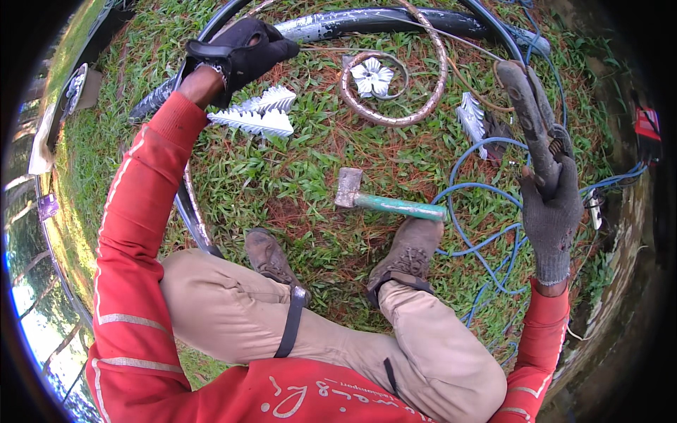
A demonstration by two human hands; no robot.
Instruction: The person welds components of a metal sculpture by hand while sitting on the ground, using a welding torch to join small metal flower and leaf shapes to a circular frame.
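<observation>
Grass (317, 155) w/ big dark pipe (338, 27) at far side, looped rod (395, 121) nearer; grey clamp-like tool (530, 120) at R — R hand (553, 218) is closed round its near end. Blk-gloved L hand (243, 53) curls nr pipe — can't tell if gripping. Green-handled hammer (386, 202) lies mid-grass, silver flower (371, 77) inside loop.

The left hand (243, 56) wears a black glove (255, 44); the right hand (553, 218) wears a dark grey knitted glove (550, 243); back from the fingers run red sleeves (137, 225) with cuffs (173, 121), white piping and pale bands (134, 321); farther behind the fingers, a red top (233, 395) bears white lettering (321, 390); beige trousers (233, 303) have black straps (290, 324); brown boots (410, 250) look worn.
</observation>
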